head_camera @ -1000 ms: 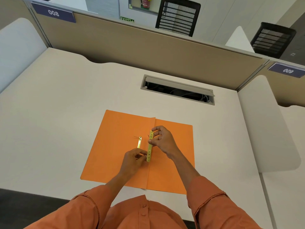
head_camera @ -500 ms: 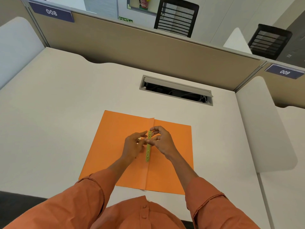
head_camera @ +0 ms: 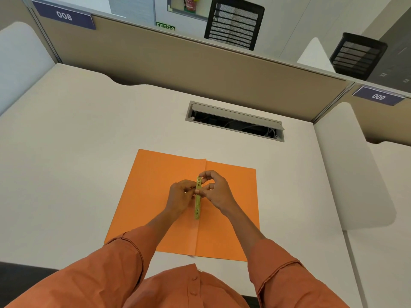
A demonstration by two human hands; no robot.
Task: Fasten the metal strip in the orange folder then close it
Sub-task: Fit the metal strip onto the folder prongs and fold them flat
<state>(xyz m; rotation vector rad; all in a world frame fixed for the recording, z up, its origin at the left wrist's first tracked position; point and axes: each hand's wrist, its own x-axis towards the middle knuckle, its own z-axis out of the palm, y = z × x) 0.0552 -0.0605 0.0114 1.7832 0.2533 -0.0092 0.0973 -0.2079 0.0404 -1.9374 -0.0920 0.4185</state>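
Note:
The orange folder [head_camera: 155,196] lies open and flat on the white desk, its fold running toward me. A gold metal strip [head_camera: 197,205] lies along that fold, lengthwise. My right hand [head_camera: 216,192] pinches the strip's far end between thumb and fingers. My left hand [head_camera: 181,195] comes in from the left and its fingertips meet the strip about a third of the way down. A small metal piece sits under the left fingers, mostly hidden.
An open cable slot [head_camera: 234,121] with a grey flap is set into the desk [head_camera: 77,152] beyond the folder. A beige partition [head_camera: 178,63] closes off the back, white dividers stand at both sides. Two black chairs show behind the partition.
My left hand moved up from the strip's near end to its upper part, covering the short metal piece that lay on the left flap. The right hand stayed on the strip.

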